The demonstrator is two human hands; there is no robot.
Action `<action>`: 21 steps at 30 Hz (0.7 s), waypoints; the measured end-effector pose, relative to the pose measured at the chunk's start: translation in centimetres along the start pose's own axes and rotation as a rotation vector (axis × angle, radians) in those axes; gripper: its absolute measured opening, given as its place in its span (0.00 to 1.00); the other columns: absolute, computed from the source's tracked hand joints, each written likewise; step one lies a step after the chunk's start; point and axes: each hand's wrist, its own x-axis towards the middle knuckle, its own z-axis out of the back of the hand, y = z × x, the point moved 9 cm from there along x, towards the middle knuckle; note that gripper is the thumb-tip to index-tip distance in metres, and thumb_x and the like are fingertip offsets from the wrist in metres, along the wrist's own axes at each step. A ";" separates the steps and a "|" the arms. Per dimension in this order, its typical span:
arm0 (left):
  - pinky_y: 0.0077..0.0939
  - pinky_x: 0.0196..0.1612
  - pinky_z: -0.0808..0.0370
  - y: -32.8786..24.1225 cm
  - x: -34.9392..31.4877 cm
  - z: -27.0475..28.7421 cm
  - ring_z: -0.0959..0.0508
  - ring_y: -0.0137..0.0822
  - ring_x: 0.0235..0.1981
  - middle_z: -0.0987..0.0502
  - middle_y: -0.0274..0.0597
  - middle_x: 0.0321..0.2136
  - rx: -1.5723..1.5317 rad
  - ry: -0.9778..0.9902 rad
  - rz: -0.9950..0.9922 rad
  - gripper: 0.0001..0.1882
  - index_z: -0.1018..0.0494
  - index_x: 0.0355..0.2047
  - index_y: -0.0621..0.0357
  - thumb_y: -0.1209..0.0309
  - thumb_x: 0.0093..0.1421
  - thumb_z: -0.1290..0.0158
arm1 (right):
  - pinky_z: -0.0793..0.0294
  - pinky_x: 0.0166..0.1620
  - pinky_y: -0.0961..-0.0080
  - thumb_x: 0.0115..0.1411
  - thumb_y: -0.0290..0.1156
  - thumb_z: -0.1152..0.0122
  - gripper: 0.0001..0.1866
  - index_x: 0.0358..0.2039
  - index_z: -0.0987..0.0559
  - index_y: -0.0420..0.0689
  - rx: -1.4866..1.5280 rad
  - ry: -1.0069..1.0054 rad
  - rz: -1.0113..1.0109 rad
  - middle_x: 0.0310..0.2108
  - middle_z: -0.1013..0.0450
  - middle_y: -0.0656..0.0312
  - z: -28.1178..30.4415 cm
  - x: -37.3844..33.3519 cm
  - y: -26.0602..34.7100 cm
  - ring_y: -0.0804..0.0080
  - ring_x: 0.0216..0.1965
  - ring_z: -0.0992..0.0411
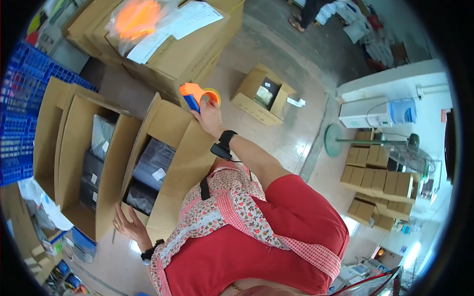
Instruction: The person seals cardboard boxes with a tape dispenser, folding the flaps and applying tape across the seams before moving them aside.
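My right hand (211,119) is wrapped round an orange and blue tape dispenser (191,92) with a yellowish tape roll, above the far end of an open cardboard box (190,150). Inside that box lie dark, plastic-wrapped packs (154,164) with a small white label; its flaps stand up. At the near end of the box, my left hand (131,228) is open, its fingers spread beside the cardboard. Just left stands a second open box (111,170), holding dark wrapped packs (92,177) and a clear bag.
Blue crates (19,113) line the left side. Large cartons (192,54) at the back carry papers and a bagged orange item (137,18). Another open box (261,93) sits on the floor. To the right are a fan (410,143), a water dispenser (365,113) and stacked small boxes (377,180).
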 end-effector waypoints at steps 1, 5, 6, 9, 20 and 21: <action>0.45 0.54 0.37 -0.3 -0.7 -0.6 0.27 0.52 0.46 0.26 0.46 0.48 -0.027 0.074 0.051 0.23 0.30 0.52 0.57 0.57 0.60 0.49 | 0.34 0.45 0.61 0.54 0.42 0.40 0.22 0.37 0.33 0.36 0.005 -0.016 0.028 0.25 0.28 0.49 0.2 -0.1 0.0 0.54 0.32 0.28; 0.44 0.58 0.40 -0.5 -9.1 -7.3 0.30 0.50 0.53 0.30 0.47 0.53 -0.119 0.210 -0.118 0.24 0.32 0.54 0.57 0.57 0.62 0.52 | 0.34 0.46 0.61 0.54 0.42 0.40 0.21 0.36 0.33 0.36 -0.008 -0.022 0.084 0.24 0.28 0.49 -0.1 0.7 1.2 0.54 0.32 0.28; 0.44 0.58 0.40 -0.5 -9.4 -7.7 0.30 0.50 0.53 0.30 0.47 0.53 -0.123 0.226 -0.124 0.24 0.32 0.54 0.57 0.57 0.62 0.52 | 0.35 0.46 0.61 0.54 0.42 0.40 0.21 0.35 0.33 0.36 -0.021 -0.011 0.097 0.25 0.28 0.50 -0.4 0.4 1.3 0.54 0.32 0.27; 0.44 0.60 0.43 -1.3 -9.5 -7.9 0.37 0.49 0.59 0.36 0.47 0.58 -0.088 0.195 -0.099 0.26 0.36 0.57 0.58 0.58 0.62 0.52 | 0.35 0.47 0.61 0.53 0.42 0.40 0.21 0.34 0.33 0.37 0.047 -0.021 0.022 0.25 0.29 0.49 0.4 0.3 0.9 0.54 0.32 0.28; 0.45 0.59 0.43 2.7 -10.8 -8.7 0.41 0.53 0.60 0.41 0.53 0.60 -0.205 0.188 0.107 0.31 0.40 0.59 0.60 0.51 0.64 0.58 | 0.37 0.47 0.66 0.50 0.39 0.38 0.18 0.33 0.31 0.39 -0.198 -0.260 0.388 0.26 0.28 0.55 -1.0 2.2 8.6 0.61 0.32 0.28; 0.46 0.59 0.42 4.8 -11.0 -9.1 0.41 0.53 0.60 0.41 0.55 0.59 -0.328 0.187 0.222 0.31 0.40 0.58 0.61 0.50 0.64 0.59 | 0.38 0.47 0.66 0.51 0.39 0.38 0.18 0.33 0.31 0.39 -0.192 -0.251 0.365 0.26 0.28 0.55 -0.9 2.4 8.2 0.61 0.32 0.28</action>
